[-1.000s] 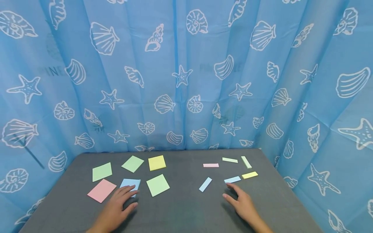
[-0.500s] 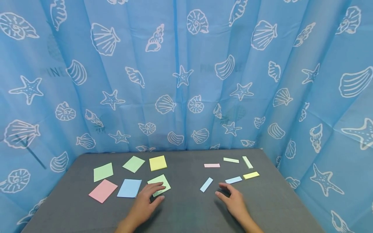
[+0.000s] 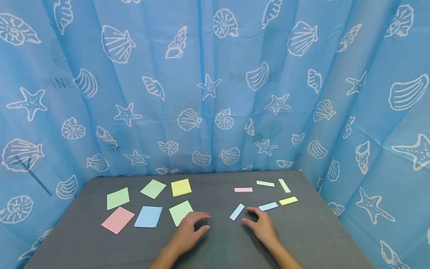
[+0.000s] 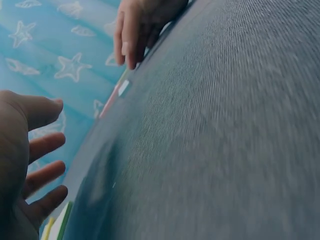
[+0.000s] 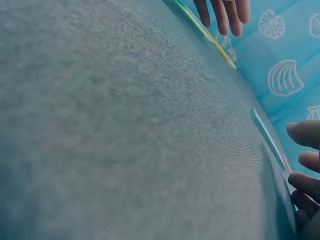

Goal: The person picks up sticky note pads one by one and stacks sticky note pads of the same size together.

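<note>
Just right of the diagonal blue strip (image 3: 237, 212): right hand (image 3: 263, 227), nearer; left of it, left hand (image 3: 188, 232); both empty, fairly wide.

Left hand (image 3: 189, 231): its back shows in the head view; the left fingers (image 3: 200, 216) are directed to the person's right, a little bent and relaxed.
Left thumb (image 3: 203, 229): it stands apart from the fingers, with a gap between.
Left forearm (image 3: 164, 257): it is bare and leans toward the right.
Right hand (image 3: 264, 228): the right fingers (image 3: 255, 211) are directed forward and to the left, loosely curved.
Right thumb (image 3: 248, 223): it is also separated from the fingers.
Right forearm (image 3: 283, 256): it is bare and leans toward the left.
Both hands: they are turned toward each other, not touching.
</note>
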A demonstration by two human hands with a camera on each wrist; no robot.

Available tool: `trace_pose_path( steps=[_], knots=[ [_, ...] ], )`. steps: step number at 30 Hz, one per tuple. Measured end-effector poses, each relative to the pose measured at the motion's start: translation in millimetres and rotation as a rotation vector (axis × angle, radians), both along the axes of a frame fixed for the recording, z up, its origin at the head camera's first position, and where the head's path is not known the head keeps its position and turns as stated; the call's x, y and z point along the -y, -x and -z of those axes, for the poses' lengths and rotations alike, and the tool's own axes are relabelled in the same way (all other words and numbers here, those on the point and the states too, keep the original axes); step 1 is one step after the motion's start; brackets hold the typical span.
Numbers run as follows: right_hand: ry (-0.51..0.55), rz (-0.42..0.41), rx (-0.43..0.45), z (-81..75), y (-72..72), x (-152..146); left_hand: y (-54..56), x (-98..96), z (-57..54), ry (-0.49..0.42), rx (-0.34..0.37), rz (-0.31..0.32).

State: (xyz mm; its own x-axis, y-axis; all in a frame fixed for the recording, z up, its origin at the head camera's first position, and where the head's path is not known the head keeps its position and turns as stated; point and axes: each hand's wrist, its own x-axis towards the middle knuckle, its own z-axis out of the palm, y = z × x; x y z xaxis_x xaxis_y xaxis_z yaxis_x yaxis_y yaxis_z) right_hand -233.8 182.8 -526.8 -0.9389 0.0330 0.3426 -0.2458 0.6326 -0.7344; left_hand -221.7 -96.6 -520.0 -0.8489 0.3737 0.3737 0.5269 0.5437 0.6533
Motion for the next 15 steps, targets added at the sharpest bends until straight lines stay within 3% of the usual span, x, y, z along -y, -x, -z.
trace_pose_path(
  steps=[6, 15],
  knots=[
    [-0.095, 0.024, -0.039, 2.9, 6.2, 4.9, 10.3, -14.4, 5.3, 0.018, 0.069, 0.003],
    [-0.204, 0.037, -0.019, 3.6, 13.9, 12.7, 23.3, -38.2, 5.4, 0.075, 0.049, 0.003]
  ],
)
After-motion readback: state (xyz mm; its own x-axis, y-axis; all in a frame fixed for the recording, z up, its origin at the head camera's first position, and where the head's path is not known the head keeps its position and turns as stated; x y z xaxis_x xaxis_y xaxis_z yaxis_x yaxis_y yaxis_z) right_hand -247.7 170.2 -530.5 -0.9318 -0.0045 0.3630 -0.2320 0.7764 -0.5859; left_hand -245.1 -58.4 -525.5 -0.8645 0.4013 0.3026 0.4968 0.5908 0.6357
